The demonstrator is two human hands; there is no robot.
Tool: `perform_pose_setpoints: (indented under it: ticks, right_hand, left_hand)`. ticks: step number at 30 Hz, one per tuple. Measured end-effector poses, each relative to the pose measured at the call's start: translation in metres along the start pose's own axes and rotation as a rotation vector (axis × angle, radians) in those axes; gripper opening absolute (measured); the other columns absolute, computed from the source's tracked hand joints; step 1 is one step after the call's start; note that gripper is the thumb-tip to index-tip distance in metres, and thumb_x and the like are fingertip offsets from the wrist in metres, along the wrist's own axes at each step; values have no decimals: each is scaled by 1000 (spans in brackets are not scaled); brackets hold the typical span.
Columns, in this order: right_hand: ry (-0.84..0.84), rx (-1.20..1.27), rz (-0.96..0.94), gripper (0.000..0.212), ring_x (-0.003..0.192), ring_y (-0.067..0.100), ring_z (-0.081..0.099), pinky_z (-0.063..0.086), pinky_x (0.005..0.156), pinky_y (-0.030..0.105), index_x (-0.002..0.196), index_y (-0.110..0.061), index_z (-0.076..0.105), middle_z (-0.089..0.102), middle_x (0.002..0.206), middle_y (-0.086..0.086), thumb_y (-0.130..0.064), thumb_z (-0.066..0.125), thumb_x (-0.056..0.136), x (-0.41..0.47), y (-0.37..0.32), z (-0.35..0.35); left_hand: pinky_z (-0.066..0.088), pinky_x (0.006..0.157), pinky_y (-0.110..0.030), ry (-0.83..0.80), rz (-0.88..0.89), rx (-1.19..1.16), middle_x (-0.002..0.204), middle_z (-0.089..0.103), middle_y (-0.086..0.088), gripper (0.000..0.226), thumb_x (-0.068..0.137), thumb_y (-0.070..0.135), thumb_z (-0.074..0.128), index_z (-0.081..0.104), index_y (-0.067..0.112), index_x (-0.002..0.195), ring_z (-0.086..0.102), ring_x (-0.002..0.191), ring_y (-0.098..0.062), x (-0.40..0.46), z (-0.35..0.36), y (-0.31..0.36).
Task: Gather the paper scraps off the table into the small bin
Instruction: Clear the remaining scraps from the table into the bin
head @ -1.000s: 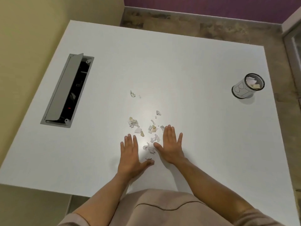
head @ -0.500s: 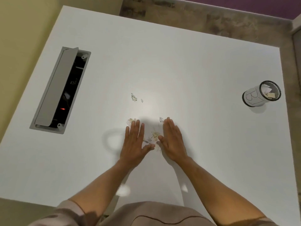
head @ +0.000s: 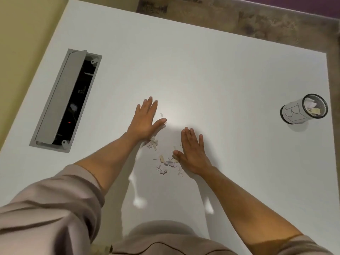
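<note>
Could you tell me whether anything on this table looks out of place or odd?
Yes: torn paper scraps lie strewn on the white table between the hands, and the grey cable hatch at the left stands open.

small bin [head: 294, 115] | side | handwritten "B"; rest of marking unreadable

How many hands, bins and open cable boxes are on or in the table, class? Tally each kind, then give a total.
Hands: 2, left hand and right hand, both flat on the table
Small bin: 1
Open cable box: 1
Total: 4
</note>
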State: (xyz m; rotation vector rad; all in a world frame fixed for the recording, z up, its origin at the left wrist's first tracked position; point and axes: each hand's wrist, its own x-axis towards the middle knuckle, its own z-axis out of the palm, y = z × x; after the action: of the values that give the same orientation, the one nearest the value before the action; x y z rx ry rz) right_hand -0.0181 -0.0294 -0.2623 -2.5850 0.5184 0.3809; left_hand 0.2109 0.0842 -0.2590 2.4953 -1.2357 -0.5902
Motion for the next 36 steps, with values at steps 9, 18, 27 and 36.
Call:
perform_pose_setpoints:
  ticks: [9,18,27,36]
  right_hand:
    - [-51,-56,-54,84,145,14,-27,-18,117,44,152,-12,-10,-18,160,3,-68,8,92,-3,2,-4]
    - [-128,-87,-160,79,145,11,-25,-13,119,41,153,-13,-6,-17,159,-1,-65,6,94,-35,0,2]
    - [-70,103,-107,64,147,18,17,15,119,33,150,-14,24,24,159,4,-50,37,99,-71,-14,-15]
    - [-22,165,295,87,112,25,47,50,81,35,141,-17,22,38,129,7,-38,74,76,-95,-26,-6]
  left_hand:
    - [0,123,-40,-157,431,55,160,21,-6,70,98,54,15,30,9,150,8,150,-19,-39,22,21]
    - [-1,123,-34,-244,435,-87,161,17,0,65,100,52,18,21,14,153,3,150,-8,-102,45,39]
    - [20,121,-36,-42,224,-241,158,25,8,78,89,64,50,34,17,149,14,148,-4,-156,39,37]
    - [42,103,-38,-52,-101,-54,151,29,-7,115,62,52,83,18,17,150,39,131,-29,-201,46,46]
